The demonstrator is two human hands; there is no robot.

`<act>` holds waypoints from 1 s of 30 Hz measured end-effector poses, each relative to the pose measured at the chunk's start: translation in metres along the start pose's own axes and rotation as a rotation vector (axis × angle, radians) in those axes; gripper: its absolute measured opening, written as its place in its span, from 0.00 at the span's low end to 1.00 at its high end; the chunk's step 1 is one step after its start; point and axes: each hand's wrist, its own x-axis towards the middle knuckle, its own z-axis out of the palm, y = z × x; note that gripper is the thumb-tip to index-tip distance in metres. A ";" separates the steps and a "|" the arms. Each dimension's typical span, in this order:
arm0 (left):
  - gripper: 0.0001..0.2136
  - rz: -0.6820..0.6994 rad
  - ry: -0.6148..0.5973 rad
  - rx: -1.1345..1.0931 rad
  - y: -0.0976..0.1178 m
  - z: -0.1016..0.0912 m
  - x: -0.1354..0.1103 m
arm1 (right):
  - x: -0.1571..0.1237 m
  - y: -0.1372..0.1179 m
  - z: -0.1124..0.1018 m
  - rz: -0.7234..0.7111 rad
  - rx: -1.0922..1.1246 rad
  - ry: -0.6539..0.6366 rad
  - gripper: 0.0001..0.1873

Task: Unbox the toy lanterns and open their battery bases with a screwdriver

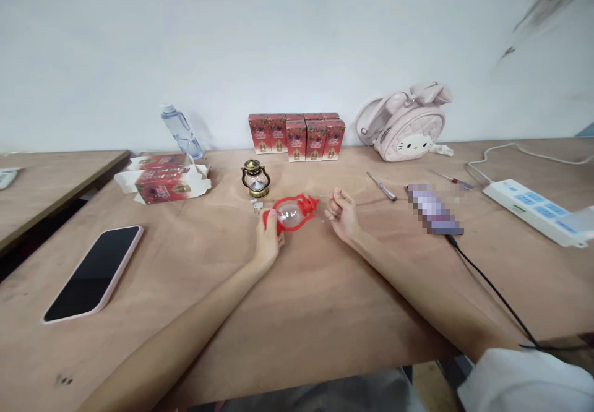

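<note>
The person's left hand (269, 239) grips the red lantern (291, 214) by its base, the lantern tilted on its side with its top toward 3 o'clock. Just beside that top, at 3 o'clock, the right hand (343, 217) has its fingers curled; whether it pinches anything cannot be told. From the red lantern, a bronze lantern (255, 180) stands upright at 10 o'clock, red boxes (314, 141) at 12, a screwdriver (382, 187) lies between 2 and 3.

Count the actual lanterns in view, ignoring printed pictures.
2: the red lantern, on its side in the left hand, and the bronze lantern, upright on the table behind it. Any inside the red boxes would be hidden.
</note>
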 end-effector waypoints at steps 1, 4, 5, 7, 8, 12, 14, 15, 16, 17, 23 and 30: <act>0.17 -0.028 0.006 -0.072 0.001 0.000 0.001 | 0.004 -0.001 -0.003 -0.059 -0.029 0.057 0.23; 0.19 -0.085 0.020 -0.256 0.005 0.001 0.002 | 0.018 -0.002 -0.016 -0.273 -0.220 0.178 0.23; 0.19 -0.090 0.019 -0.280 0.007 0.002 0.002 | 0.022 -0.002 -0.022 -0.332 -0.320 0.168 0.23; 0.19 -0.081 0.012 -0.290 0.009 0.002 0.001 | 0.028 -0.001 -0.031 -0.389 -0.537 0.095 0.22; 0.19 -0.070 0.011 -0.285 0.010 0.002 0.000 | 0.030 0.000 -0.034 -0.391 -0.642 0.049 0.21; 0.19 0.046 0.044 -0.212 0.013 0.001 -0.004 | 0.031 0.009 -0.036 -0.435 -0.982 -0.089 0.19; 0.21 0.203 0.062 -0.098 0.014 0.002 -0.008 | 0.029 0.015 -0.029 -0.511 -1.087 -0.184 0.16; 0.22 0.292 0.061 -0.023 0.015 0.002 -0.010 | 0.029 0.018 -0.024 -0.546 -1.120 -0.236 0.15; 0.24 0.373 0.055 0.056 0.016 0.002 -0.013 | 0.028 0.021 -0.017 -0.572 -1.144 -0.285 0.14; 0.25 0.440 0.052 0.130 0.017 0.002 -0.016 | 0.028 0.024 -0.010 -0.587 -1.165 -0.328 0.13; 0.19 0.760 0.147 0.529 0.015 -0.006 -0.022 | 0.028 0.031 0.024 -0.581 -1.245 -0.427 0.11; 0.13 0.887 0.064 0.808 0.015 -0.013 -0.014 | -0.006 0.015 0.023 -0.732 -0.865 -0.219 0.13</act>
